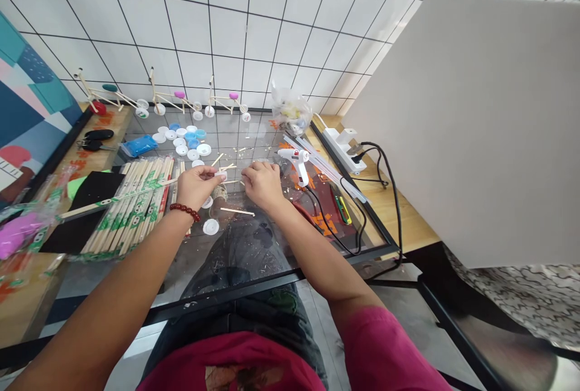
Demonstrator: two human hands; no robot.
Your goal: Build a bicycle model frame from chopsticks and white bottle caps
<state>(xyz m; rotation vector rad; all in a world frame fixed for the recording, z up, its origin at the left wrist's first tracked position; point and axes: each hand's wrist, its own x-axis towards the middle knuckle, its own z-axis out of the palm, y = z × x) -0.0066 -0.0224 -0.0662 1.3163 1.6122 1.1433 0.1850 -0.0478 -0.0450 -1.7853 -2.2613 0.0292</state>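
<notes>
My left hand [196, 188], with a beaded bracelet on its wrist, pinches a white bottle cap [220, 176] between thumb and fingertips. Just to its right, low over the glass table, my right hand [263, 185] has its fingers curled together; what they hold, if anything, is hidden. Short pieces of wooden stick [217, 160] lie around the fingertips. One longer stick [237, 212] rests on the glass nearer to me. Another white cap [211, 226] lies below my left hand.
Packed chopsticks [131, 206] are at left. Loose caps [193, 143] and a blue packet [139, 145] sit behind. Several stick models [222, 101] line the wall. At right are a glue gun [296, 164], clear glue sticks [330, 170], a cutter [343, 210], cables and a power strip [342, 148].
</notes>
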